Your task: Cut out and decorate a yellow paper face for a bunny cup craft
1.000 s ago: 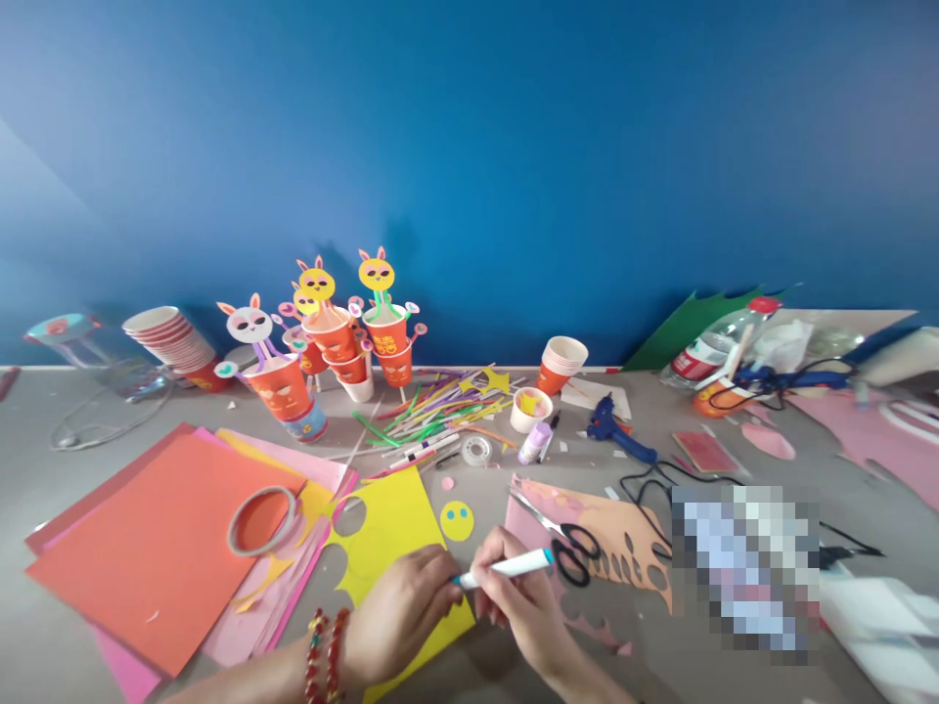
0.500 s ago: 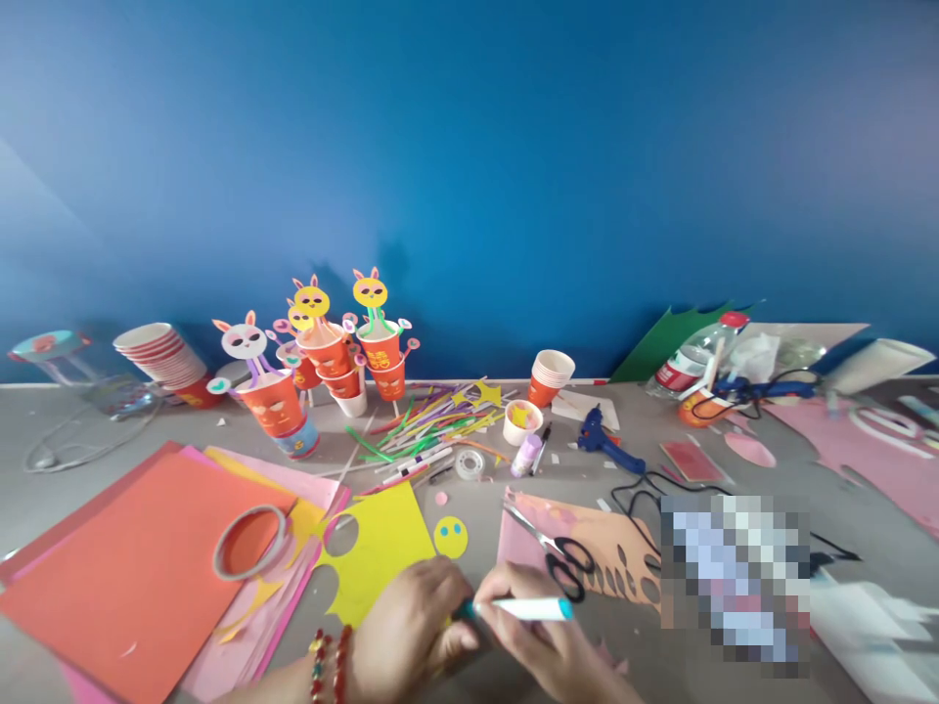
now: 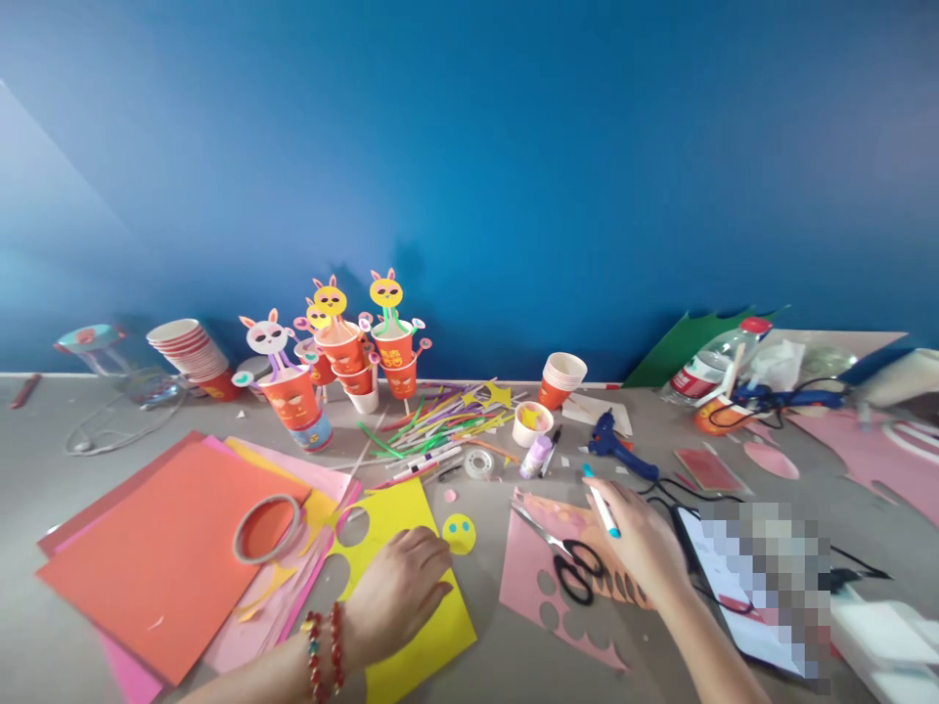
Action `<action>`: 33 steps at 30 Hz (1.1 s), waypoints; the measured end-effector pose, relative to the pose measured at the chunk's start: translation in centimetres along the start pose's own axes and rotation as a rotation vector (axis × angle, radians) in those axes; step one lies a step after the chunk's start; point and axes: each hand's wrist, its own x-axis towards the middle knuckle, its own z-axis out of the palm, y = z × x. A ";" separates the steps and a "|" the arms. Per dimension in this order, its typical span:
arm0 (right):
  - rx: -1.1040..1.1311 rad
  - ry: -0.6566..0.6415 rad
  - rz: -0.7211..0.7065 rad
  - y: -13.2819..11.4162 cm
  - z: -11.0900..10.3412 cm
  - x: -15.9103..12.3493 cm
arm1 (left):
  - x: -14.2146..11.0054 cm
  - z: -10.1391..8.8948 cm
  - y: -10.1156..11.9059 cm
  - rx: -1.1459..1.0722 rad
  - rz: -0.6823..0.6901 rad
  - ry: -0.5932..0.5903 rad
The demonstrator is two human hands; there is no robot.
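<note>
Marker [image 3: 603, 508], blue at both ends, sits pinched between the thumb and fingers of the right hand [image 3: 637, 520], tilted above the worktop [image 3: 550, 680], near the scissors' handles and short of the glue gun [image 3: 616, 448]. The left hand [image 3: 400, 592] is palm down over the yellow sheet [image 3: 400, 508], its fingers loosely stretched and close together, the thumb a little apart; whether it touches the sheet I cannot tell. Two strings of beads [image 3: 314, 653] circle that wrist. Round holes are cut from the sheet's left edge. Just beside its right edge lies the yellow disc [image 3: 461, 542] with two blue dots, ahead of the left fingertips. The scissors [image 3: 563, 550] lie across the pink sheet [image 3: 524, 567], handles toward the right forearm. On the worktop's left side, a tape ring [image 3: 250, 559] laps over the right part of the red sheet [image 3: 147, 567]. Coloured strips [image 3: 440, 416] are heaped between the yellow sheet and the worktop's back edge, with a small cup [image 3: 533, 430] of scraps at their right end. Cups with rabbit heads [image 3: 290, 396] stand toward the back edge, left of the strips.
</note>
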 end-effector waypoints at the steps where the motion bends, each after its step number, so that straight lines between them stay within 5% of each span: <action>1: 0.005 0.001 0.003 -0.2 0.0 0.0 | 0.0 0.0 0.0 0.001 0.001 -0.001; 21: 0.097 0.096 0.020 -2.4 -0.9 0.4 | 0.1 0.4 0.0 0.012 0.044 -0.019; 33: -0.137 -0.139 0.074 -0.5 0.3 0.3 | 0.2 -0.2 -0.5 -0.010 0.020 -0.007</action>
